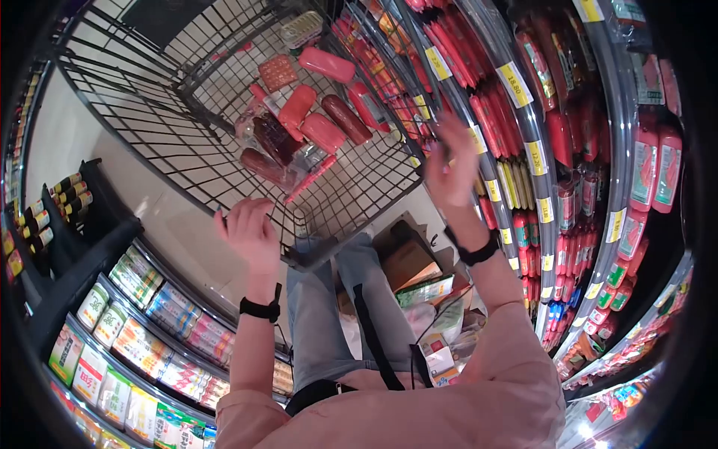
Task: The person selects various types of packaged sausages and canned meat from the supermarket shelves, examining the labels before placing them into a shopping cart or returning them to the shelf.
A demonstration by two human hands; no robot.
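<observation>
My left hand (249,230) is beside the near rim of a black wire shopping cart (153,168), fingers loosely bent and apart, with nothing visible in them. My right hand (453,161) is raised between the cart's right side and the shelf of red packets (497,123). Motion blurs it, but its fingers look spread and I see nothing held. Inside the cart lie several packaged sausages and meats, among them a pink pack (327,65), a dark brown sausage (346,120), a square reddish pack (277,72) and a clear-wrapped dark piece (275,140).
Shelves with yellow price tags (514,84) curve along the right. On the left, a lower shelf holds canned goods (176,307) and bags (116,393). An open cardboard box (407,258) and packages (437,352) sit near my legs.
</observation>
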